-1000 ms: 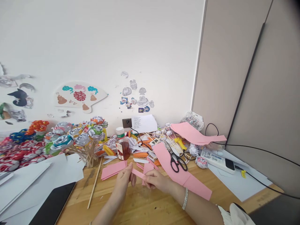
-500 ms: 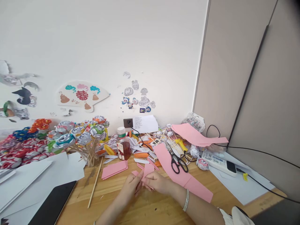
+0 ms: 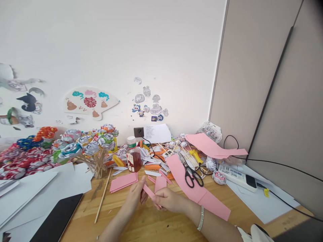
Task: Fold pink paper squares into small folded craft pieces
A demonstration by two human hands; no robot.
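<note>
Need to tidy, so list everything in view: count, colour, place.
Strip: one, pink, between hands
Papers: several, pink, centre, right
Scissors: one, black-handled, right
Bottle: one, reddish, centre
Sticks: many, beige, scattered
Flowers: many, multicoloured, left
Scraps: many, mixed, centre
Tool: one, yellow, right
Sheets: several, white, both sides
Slab: one, black, left
Device: one, white, right
Cables: several, black, back, right
Socket: one, black, wall
Picture: one, white, wall
Cutouts: many, mixed, wall
Pack: one, clear, corner
Table: one, brown, beneath
Bracelet: one, silver, wrist
Left hand: one, bare, centre
Right hand: one, bare, centre

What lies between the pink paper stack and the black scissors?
In the head view: the tip of the left hand, smaller pink pieces, and part of the pink sheet under the scissors.
</note>
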